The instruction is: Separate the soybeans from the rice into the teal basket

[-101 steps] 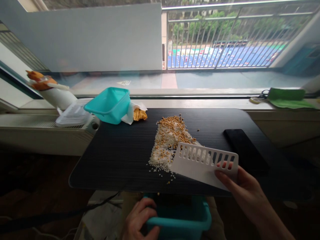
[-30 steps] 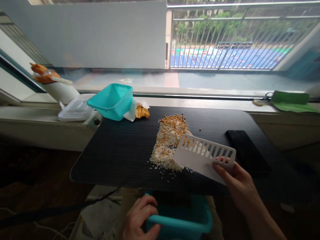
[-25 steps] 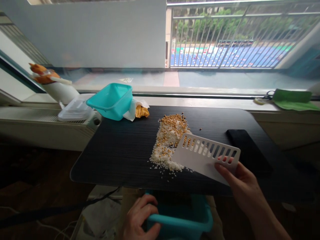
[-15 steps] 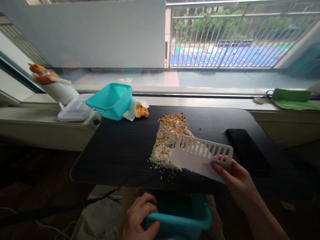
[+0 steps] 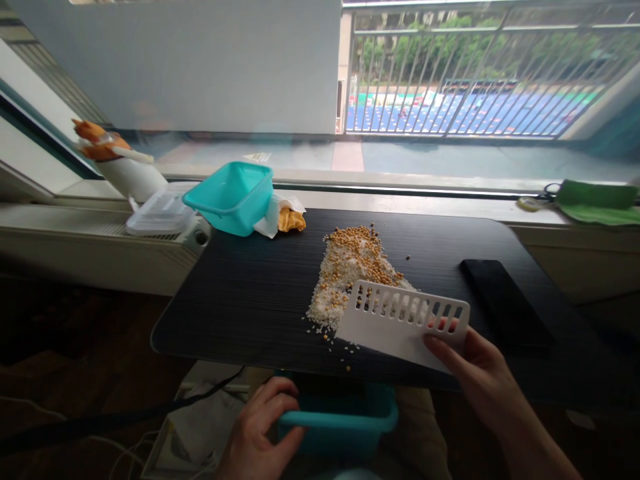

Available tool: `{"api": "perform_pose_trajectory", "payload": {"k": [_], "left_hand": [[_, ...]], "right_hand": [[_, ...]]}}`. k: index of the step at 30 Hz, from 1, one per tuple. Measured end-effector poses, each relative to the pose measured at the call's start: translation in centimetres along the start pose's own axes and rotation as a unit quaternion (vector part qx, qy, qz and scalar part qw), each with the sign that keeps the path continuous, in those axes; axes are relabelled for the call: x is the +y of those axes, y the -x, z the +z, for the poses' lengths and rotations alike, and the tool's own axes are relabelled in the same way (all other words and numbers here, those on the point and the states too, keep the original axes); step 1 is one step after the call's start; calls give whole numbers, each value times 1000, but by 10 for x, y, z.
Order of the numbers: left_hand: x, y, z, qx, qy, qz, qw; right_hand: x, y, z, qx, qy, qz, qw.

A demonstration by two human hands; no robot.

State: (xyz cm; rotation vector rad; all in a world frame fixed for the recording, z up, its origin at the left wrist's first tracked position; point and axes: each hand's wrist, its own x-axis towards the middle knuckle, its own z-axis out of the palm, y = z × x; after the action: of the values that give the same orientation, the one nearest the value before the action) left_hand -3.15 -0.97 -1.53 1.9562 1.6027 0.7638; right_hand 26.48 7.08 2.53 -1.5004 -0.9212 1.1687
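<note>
The right hand (image 5: 480, 373) grips a white flat plastic scraper with slotted top edge (image 5: 400, 323), set against a mixed pile of white rice and yellow beans (image 5: 353, 270) on the black ridged desk (image 5: 250, 300). The left hand (image 5: 257, 430) clasps the rim of a teal plastic bin (image 5: 340, 427) held below the desk's near edge. No legible writing is visible.

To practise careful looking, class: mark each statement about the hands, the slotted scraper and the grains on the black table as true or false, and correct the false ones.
1. The right hand holds the white slotted scraper. True.
2. The left hand rests on top of the black table. False: it grips the teal bin below the table's near edge.
3. The pile of rice and yellow beans lies on the table, beyond the scraper. True.
4. The teal tub at the table's far left corner is full of grains. False: its visible inside shows no grains.
5. A dark flat phone lies on the table to the right of the scraper. True.
</note>
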Motion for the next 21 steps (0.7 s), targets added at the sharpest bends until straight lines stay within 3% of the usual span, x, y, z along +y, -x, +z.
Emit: {"api": "perform_pose_trajectory", "payload": {"k": [10,13,18,21], "left_hand": [[14,-2,7,-41,31,-28,998],[14,-2,7,-34,33,-31,998],[8,1,5,-29,34,-35,998],[3,4,3,-20,30,-30,999]], "right_hand": [[10,1,13,-52,33,-53,997],[10,1,15,-79,39,-49,995],[7,-3,18,-69,52,-79,993],[7,-6,19,-114,66,-76,988]]}}
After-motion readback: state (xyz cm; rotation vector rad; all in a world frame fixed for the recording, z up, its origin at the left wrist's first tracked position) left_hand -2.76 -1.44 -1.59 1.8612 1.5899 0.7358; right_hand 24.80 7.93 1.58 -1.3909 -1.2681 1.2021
